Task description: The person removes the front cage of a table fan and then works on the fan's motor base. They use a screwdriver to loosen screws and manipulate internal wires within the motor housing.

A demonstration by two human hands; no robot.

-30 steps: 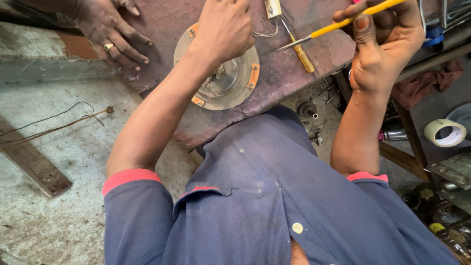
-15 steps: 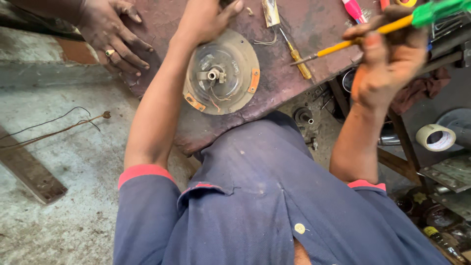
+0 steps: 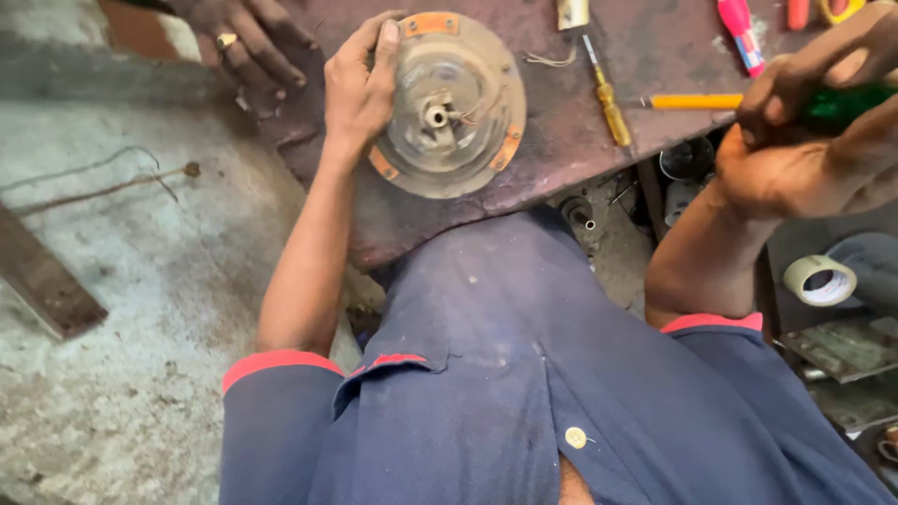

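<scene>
A round, dusty metal motor cover [image 3: 449,103] with orange tabs on its rim and a short shaft in its middle lies on a rusty brown workbench [image 3: 561,159]. My left hand [image 3: 360,89] rests on the cover's left rim, fingers curled over the edge. My right hand [image 3: 809,140] is raised at the right and grips a screwdriver [image 3: 692,100] with a green handle and a yellow shaft that points left over the bench.
Another person's hand [image 3: 248,42] with a ring rests on the bench's far left corner. A yellow-handled screwdriver [image 3: 608,98] and a red tool [image 3: 739,28] lie on the bench. A tape roll [image 3: 818,281] sits on a shelf at the right. Concrete floor with wire lies to the left.
My left hand slid off the cover's centre to its left rim, baring the shaft. My right hand drew the screwdriver back to the right. The view shifted closer over the bench.
</scene>
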